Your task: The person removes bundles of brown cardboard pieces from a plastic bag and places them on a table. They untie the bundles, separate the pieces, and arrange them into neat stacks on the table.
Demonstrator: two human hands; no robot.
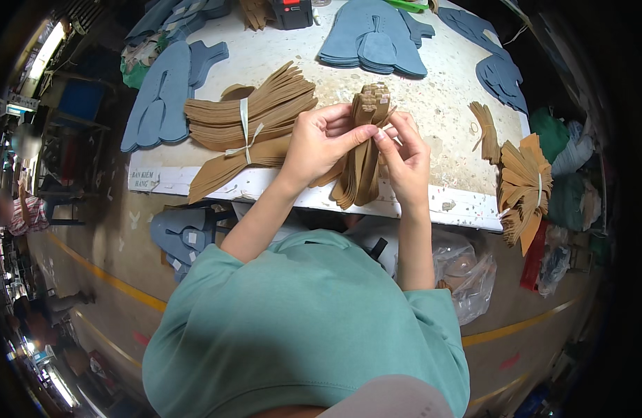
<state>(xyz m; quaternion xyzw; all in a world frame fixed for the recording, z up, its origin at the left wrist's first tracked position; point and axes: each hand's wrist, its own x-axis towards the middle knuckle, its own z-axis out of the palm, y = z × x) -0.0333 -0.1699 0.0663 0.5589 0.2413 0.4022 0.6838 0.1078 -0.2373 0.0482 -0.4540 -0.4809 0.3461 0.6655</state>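
Note:
My left hand (319,145) is closed around a bundle of brown strips (358,177), its thumb lying across the front. The bundle stands over the table's near edge, its upper ends folded together and small pale labels showing there. Against the bundle's right side, the thumb and fingers of my right hand (407,159) are pinched; whatever thin piece they grip is too small to tell. Left of my hands lies a larger stack of curved brown pieces (213,124), bound by a pale tie (245,120). More flat brown pieces (220,171) stick out beneath it.
Blue-grey cut pieces lie in a stack (369,42) at the back and another stack (157,104) at left. On the right are a small brown bundle (485,132) and a fanned brown bundle (526,184) at the table (446,184) edge. A clear plastic bag (474,279) sits below.

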